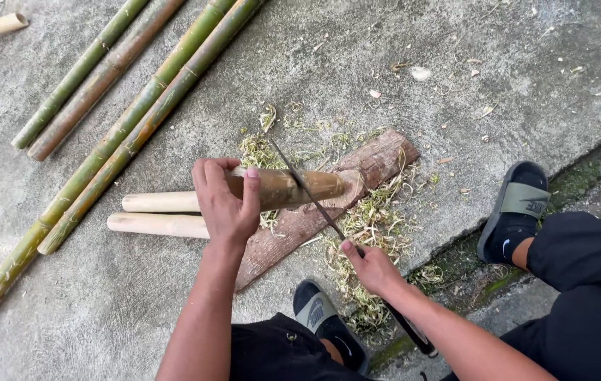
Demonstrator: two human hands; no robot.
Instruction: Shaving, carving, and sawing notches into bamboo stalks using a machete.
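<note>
Two hands: both busy at the centre of the frame, over a wooden block on a concrete floor.
Left hand [224,201]: wrapped over a short bamboo piece [288,188], fingers on top, thumb on the near side; firm hold.
Right hand [372,269]: closed round the handle of a long knife [314,202], index finger laid along the spine; handle end poking out past the wrist at lower centre.
Bamboo piece: lying across the block, brownish and partly scraped, right end resting on the wood.
Knife: thin dark blade slanting up and left, crossing the bamboo piece just right of the left hand.
Block [329,204]: rough reddish slab running from centre right down to lower centre, serving as a rest.
Shavings [367,226]: pale green curls heaped on and around the block, thickest on its right side.
Peeled sticks [159,214]: two pale lengths side by side, left of the block, behind the left hand.
Green poles [124,127]: four long stalks slanting across the upper left.
Sandals [515,212]: one at right, one at bottom centre, both close to the work.
Doing it well, as judged: blade kept shallow, strokes away from the holding fingers, piece pressed hard to the block, turned bit by bit for even scraping.
</note>
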